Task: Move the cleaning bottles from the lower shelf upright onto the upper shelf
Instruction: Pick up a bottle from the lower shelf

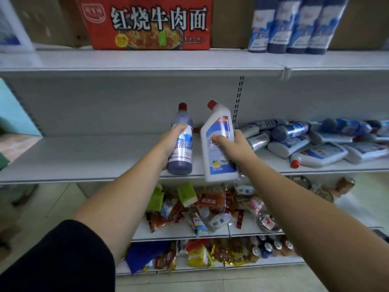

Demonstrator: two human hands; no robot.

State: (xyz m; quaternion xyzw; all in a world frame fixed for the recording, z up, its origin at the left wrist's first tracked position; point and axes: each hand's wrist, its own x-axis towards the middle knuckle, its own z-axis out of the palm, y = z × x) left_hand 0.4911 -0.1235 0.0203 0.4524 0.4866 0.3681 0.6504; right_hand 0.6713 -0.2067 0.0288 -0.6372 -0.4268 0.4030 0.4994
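My left hand (171,142) grips a round dark blue bottle (181,148) with a red cap, held upright in front of the lower shelf (84,157). In my right hand (233,146) is a flat white bottle (219,165) with an angled red cap, tilted slightly left. Both bottles hang in the air just before the shelf's front edge. To the right, a pile of bottles (315,142) lies on its sides on the lower shelf. On the upper shelf (147,60), at the right, stand several blue bottles (294,26) upright.
A red noodle carton (147,24) occupies the middle of the upper shelf. Snack packets (200,207) crowd the shelves below. A perforated shelf upright (239,95) runs down the back panel behind the white bottle. A light blue panel (12,110) stands at the far left.
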